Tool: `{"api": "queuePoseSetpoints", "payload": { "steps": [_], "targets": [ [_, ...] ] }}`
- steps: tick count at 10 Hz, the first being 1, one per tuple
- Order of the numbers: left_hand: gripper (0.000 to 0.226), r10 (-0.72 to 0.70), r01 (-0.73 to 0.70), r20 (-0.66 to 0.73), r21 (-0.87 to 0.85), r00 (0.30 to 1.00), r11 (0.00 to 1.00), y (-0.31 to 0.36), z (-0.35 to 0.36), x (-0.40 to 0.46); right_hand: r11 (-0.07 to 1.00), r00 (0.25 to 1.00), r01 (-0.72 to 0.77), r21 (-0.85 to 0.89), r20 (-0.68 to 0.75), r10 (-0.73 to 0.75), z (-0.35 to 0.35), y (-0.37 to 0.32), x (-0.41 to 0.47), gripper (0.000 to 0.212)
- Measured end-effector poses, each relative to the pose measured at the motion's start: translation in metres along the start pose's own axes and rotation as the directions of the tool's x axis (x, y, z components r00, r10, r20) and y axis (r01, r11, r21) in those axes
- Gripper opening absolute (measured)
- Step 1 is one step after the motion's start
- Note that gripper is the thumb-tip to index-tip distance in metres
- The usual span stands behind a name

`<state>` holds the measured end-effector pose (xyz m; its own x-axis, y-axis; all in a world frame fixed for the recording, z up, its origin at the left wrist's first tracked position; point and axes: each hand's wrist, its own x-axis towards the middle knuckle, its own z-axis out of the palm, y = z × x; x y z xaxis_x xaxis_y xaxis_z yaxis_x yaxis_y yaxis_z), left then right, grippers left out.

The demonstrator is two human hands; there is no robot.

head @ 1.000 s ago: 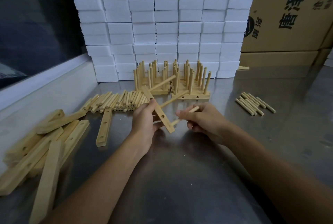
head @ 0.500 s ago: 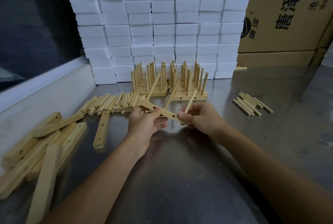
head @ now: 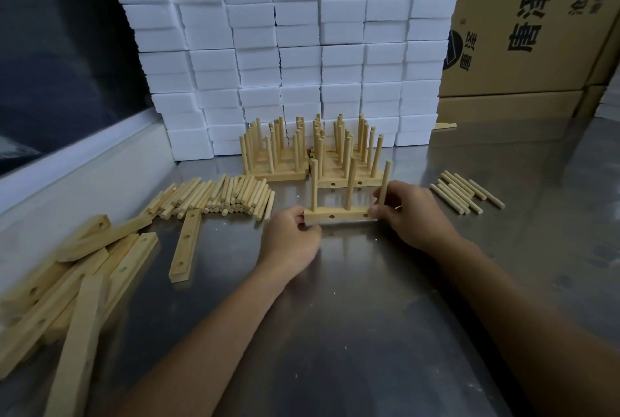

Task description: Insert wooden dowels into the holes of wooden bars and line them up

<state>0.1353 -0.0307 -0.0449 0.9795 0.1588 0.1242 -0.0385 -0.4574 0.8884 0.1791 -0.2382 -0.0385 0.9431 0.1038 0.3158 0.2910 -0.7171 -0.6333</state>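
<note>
A wooden bar [head: 339, 215] lies level just above the steel table [head: 352, 332], with three dowels standing upright in it. My left hand [head: 290, 239] grips its left end. My right hand [head: 407, 212] holds its right end, fingers pinching the rightmost dowel [head: 385, 182]. Behind the bar stand several finished bars with upright dowels [head: 312, 151] in rows. A pile of loose dowels [head: 221, 197] lies to the left, a smaller bunch of dowels [head: 464, 195] to the right.
A heap of empty bars [head: 67, 282] lies at the left, with one single bar [head: 186, 245] apart from it. A wall of white blocks [head: 285, 47] stands at the back, with cardboard boxes [head: 536, 24] at the back right.
The bar has turned from slanted to level with its dowels now pointing straight up. Both hands moved forward with it, toward the finished rows.
</note>
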Motion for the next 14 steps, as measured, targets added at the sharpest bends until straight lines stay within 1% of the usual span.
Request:
{"api": "queuePoseSetpoints", "payload": {
  "steps": [1, 2, 3, 4, 5, 6, 7, 8, 9, 10, 11, 12, 13, 14],
  "targets": [
    [0.027, -0.018, 0.021, -0.015, 0.208, 1.000, 0.978, 0.000, 0.010, 0.005, 0.999, 0.999, -0.037, -0.018, -0.022, 0.037, 0.001, 0.006, 0.003, 0.029],
    [0.038, 0.003, 0.022, -0.060, 0.417, 0.998, 0.909, 0.003, 0.018, 0.011, 0.995, 0.995, -0.085, -0.055, -0.057, 0.082, 0.003, 0.010, 0.007, 0.022],
    [0.044, 0.003, 0.022, -0.053, 0.464, 0.999, 0.886, 0.006, 0.026, 0.018, 0.982, 0.977, -0.145, -0.124, -0.175, 0.122, 0.006, 0.013, 0.009, 0.032],
    [0.036, 0.018, 0.002, -0.034, 0.527, 0.999, 0.850, 0.007, 0.032, 0.025, 0.971, 0.951, -0.211, -0.110, -0.252, 0.178, 0.006, 0.014, 0.009, 0.044],
    [0.032, 0.030, -0.026, 0.004, 0.591, 1.000, 0.807, 0.009, 0.038, 0.032, 0.968, 0.956, -0.217, -0.123, -0.227, 0.185, 0.009, 0.017, 0.012, 0.030],
    [0.021, 0.020, -0.001, -0.024, 0.617, 1.000, 0.787, 0.013, 0.045, 0.038, 0.963, 0.950, -0.222, -0.153, -0.257, 0.178, 0.010, 0.016, 0.012, 0.038],
    [0.017, 0.037, 0.011, -0.063, 0.635, 0.997, 0.773, 0.013, 0.050, 0.041, 0.952, 0.939, -0.270, -0.145, -0.259, 0.227, 0.008, 0.019, 0.013, 0.054],
    [0.020, 0.082, -0.009, -0.080, 0.657, 0.993, 0.754, 0.014, 0.053, 0.044, 0.946, 0.955, -0.265, -0.186, -0.189, 0.230, 0.008, 0.019, 0.015, 0.039],
    [0.019, 0.106, 0.037, -0.194, 0.616, 0.975, 0.787, 0.013, 0.051, 0.052, 0.954, 0.964, -0.242, -0.178, -0.157, 0.215, 0.010, 0.018, 0.016, 0.035],
    [0.015, 0.067, 0.089, -0.259, 0.547, 0.963, 0.832, 0.014, 0.047, 0.063, 0.954, 0.974, -0.218, -0.204, -0.108, 0.199, 0.012, 0.019, 0.017, 0.035],
    [0.016, 0.064, 0.092, -0.258, 0.549, 0.964, 0.831, 0.012, 0.045, 0.072, 0.936, 0.985, -0.173, -0.306, -0.052, 0.165, 0.014, 0.021, 0.018, 0.036],
    [0.023, 0.077, 0.068, -0.210, 0.607, 0.975, 0.792, 0.008, 0.043, 0.079, 0.909, 0.989, -0.128, -0.397, 0.018, 0.147, 0.015, 0.022, 0.020, 0.043],
    [0.032, 0.044, 0.048, -0.126, 0.643, 0.991, 0.764, 0.005, 0.042, 0.084, 0.888, 0.984, -0.110, -0.447, 0.075, 0.160, 0.017, 0.026, 0.022, 0.046],
    [0.040, 0.049, 0.020, -0.075, 0.720, 0.996, 0.694, 0.003, 0.041, 0.082, 0.885, 0.982, -0.103, -0.455, 0.096, 0.164, 0.018, 0.026, 0.022, 0.048]
  ]
}}
